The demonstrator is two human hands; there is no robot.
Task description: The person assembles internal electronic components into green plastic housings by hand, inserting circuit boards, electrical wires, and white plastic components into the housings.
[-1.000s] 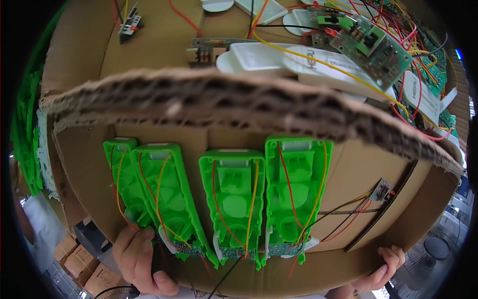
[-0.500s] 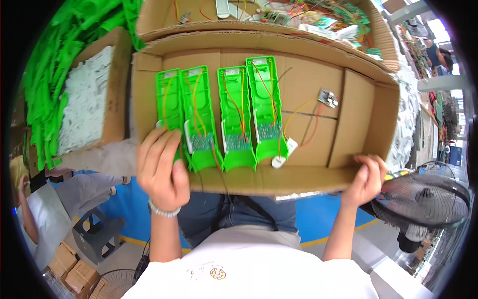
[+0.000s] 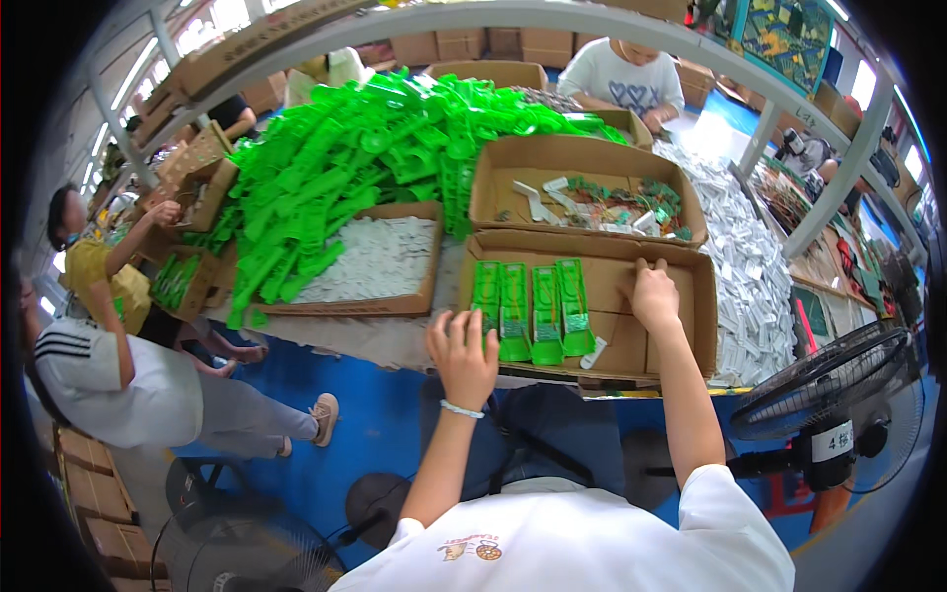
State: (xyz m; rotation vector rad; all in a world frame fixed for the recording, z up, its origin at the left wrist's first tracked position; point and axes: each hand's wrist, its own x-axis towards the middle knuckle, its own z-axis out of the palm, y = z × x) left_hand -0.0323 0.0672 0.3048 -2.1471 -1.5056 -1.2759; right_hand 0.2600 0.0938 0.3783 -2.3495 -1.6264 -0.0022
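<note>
My left hand (image 3: 464, 361) is open with its fingers spread, over the near left edge of a shallow cardboard box (image 3: 691, 340). In that box several green plastic half-shells (image 3: 546, 311) lie side by side, open side up, with green circuit boards and thin wires inside. My right hand (image 3: 655, 296) reaches into the box, right of the shells. Its fingers are bent and drawn together, and what they hold is hidden. A small white piece (image 3: 594, 353) lies by the rightmost shell.
Behind stands a box (image 3: 483, 202) of circuit boards and wires. Left are a box of white parts (image 3: 365, 261) and a heap of green shells (image 3: 395, 138). White pieces (image 3: 745, 296) are piled right. A fan (image 3: 829, 385) stands at the right; other people are around the table.
My view has lifted and widened over the table. My right hand has gone from the box's near right edge into the box. My left hand has come off the leftmost shell, its fingers spreading.
</note>
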